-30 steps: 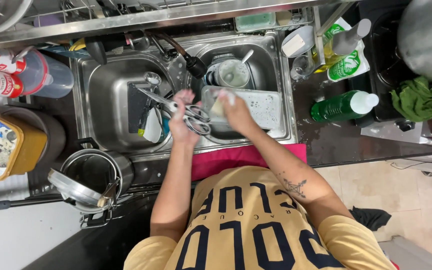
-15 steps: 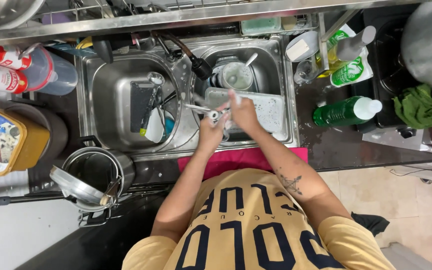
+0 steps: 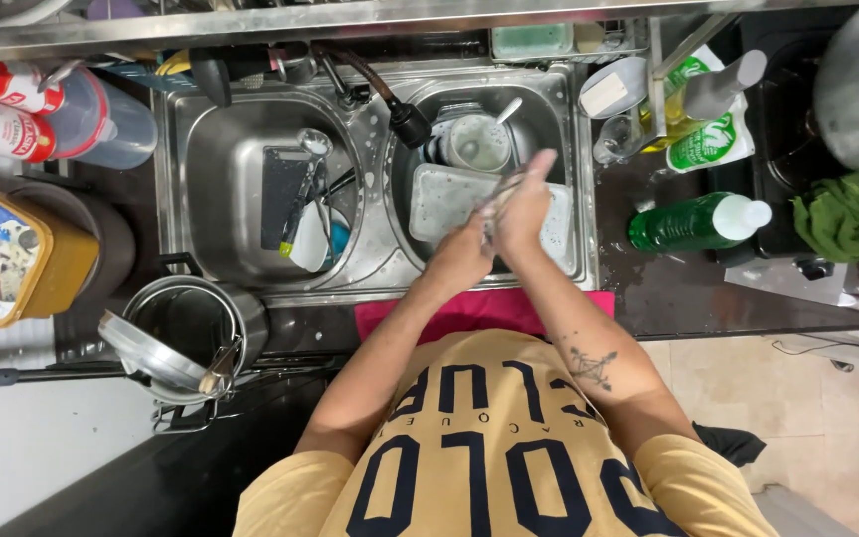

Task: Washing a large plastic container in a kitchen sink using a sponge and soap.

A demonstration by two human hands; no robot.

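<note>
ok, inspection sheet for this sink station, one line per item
surface: dark wet counter around a steel double sink.
job's things: metal utensil, blurred, between both hands over the right basin.
clutter: cups, white tray, green bottle, pot, green cloth.
grippers: left hand and right hand pressed together around the utensil.
cables: nothing seen.
surroundings: tiled floor, shelf rail above.

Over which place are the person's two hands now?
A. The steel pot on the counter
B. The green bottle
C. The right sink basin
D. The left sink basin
C: both the left hand and the right hand are together above the right sink basin, over the soapy tray.
</note>
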